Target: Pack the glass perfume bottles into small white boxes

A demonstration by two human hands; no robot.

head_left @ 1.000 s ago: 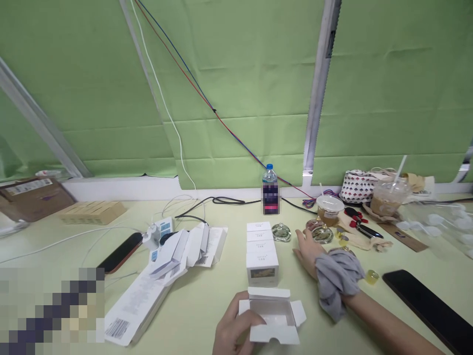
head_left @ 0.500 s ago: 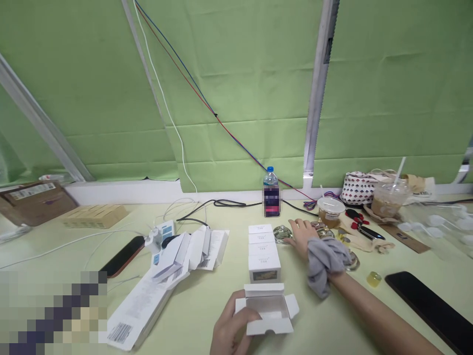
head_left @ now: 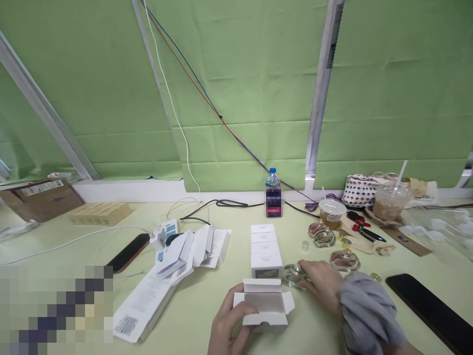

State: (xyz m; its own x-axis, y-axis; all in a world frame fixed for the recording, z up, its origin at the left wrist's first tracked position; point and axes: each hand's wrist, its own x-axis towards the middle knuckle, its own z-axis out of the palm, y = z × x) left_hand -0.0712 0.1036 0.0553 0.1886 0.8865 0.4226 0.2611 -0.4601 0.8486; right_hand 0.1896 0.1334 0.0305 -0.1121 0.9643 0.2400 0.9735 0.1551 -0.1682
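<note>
My left hand (head_left: 229,328) grips a small open white box (head_left: 263,306) near the table's front edge, flaps spread, inside empty. My right hand (head_left: 321,285), a grey scrunchie (head_left: 365,315) on its wrist, is closed on a round clear glass bottle (head_left: 293,276) just right of the box. A row of three closed white boxes (head_left: 265,250) stands right behind the open one. More round glass bottles (head_left: 325,237) lie farther right, with a small loose cap (head_left: 305,244) near them.
Flattened white cartons (head_left: 177,266) lie left of centre, a black phone (head_left: 127,252) beside them. Another black phone (head_left: 432,308) lies at the right. A water bottle (head_left: 273,193), drink cups (head_left: 388,199), cables and a brown parcel (head_left: 40,197) line the back edge below green blinds.
My right hand reached back to the glass bottle beside the box row, closed on it and drew it forward next to the open box. The left hand kept holding the box.
</note>
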